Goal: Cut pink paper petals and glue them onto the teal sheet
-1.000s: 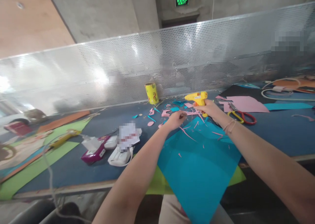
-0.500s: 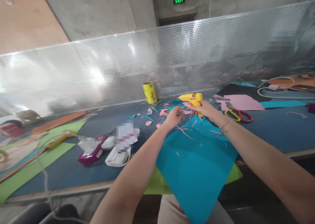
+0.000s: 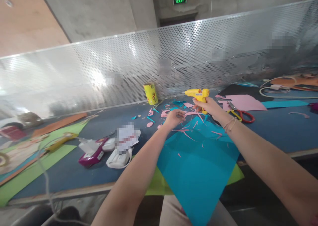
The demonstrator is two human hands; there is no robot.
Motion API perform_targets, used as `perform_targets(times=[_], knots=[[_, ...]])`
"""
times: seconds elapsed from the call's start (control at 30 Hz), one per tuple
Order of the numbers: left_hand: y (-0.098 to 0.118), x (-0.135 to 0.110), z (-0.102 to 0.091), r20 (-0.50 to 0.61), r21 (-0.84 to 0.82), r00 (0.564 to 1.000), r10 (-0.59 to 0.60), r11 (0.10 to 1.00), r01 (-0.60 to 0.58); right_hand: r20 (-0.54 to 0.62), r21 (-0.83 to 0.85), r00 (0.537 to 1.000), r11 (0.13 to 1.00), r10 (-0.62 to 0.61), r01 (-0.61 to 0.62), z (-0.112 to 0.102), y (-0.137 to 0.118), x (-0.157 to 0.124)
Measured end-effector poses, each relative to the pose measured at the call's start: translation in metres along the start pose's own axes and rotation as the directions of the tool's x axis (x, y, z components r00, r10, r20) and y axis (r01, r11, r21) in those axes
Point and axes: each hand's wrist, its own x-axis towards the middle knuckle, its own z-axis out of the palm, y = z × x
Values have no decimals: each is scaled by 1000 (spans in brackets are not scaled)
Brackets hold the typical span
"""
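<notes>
My right hand (image 3: 205, 105) is wrapped round the handle of a yellow hot glue gun (image 3: 198, 93), whose nozzle points left. To its left, my left hand (image 3: 176, 117) has its fingers bent together at the end of some pink paper strips (image 3: 193, 113); the exact grip is partly hidden. Both hands are just beyond a large sheet of blue paper (image 3: 198, 163), which hangs over the table's near edge with thin pink scraps on it. Beneath that sheet, green paper (image 3: 157, 183) shows at both sides.
A yellow roll (image 3: 150, 94) stands by the perforated metal screen (image 3: 106, 70). Scissors (image 3: 244, 116) and pink paper (image 3: 245, 102) lie to the right. At left are a purple power strip (image 3: 91, 154), a white corded device (image 3: 118, 159) and a yellow tool (image 3: 59, 143) on coloured sheets.
My right hand has moved slightly right and up with the glue gun, away from my left hand. The left fingers have loosened a little, and more of the pink strips shows between the hands.
</notes>
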Motion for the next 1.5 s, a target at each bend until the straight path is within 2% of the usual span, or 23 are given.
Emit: perform_targets(times=[0.3, 0.57, 0.73, 0.9, 1.1, 1.27, 1.37, 1.5], knots=[[0, 0, 2, 31, -113, 997, 72, 991, -68, 72, -59, 997, 998, 19, -15, 8, 9, 0], [4, -5, 6, -4, -151, 997, 82, 985, -82, 106, -13, 993, 999, 48, -47, 14, 4, -6], [10, -11, 8, 6, -157, 998, 67, 986, -65, 77, -152, 997, 988, -14, 25, 16, 1, -7], [10, -10, 9, -42, -146, 997, 62, 987, -68, 68, -215, 995, 973, -67, 80, 17, 5, -5], [3, -4, 11, -88, -172, 993, 76, 981, -90, 103, -169, 989, 978, -104, 120, 21, 10, -5], [2, -3, 13, -119, -181, 990, 81, 978, -102, 116, -120, 990, 989, -76, 90, 23, 16, -3], [6, -6, 14, -109, -272, 993, 48, 959, -76, 135, -77, 988, 993, -78, 89, 25, 20, -1], [14, -11, 17, -65, -463, 998, 10, 885, -39, 133, -68, 987, 993, -92, 101, 27, 19, -2]])
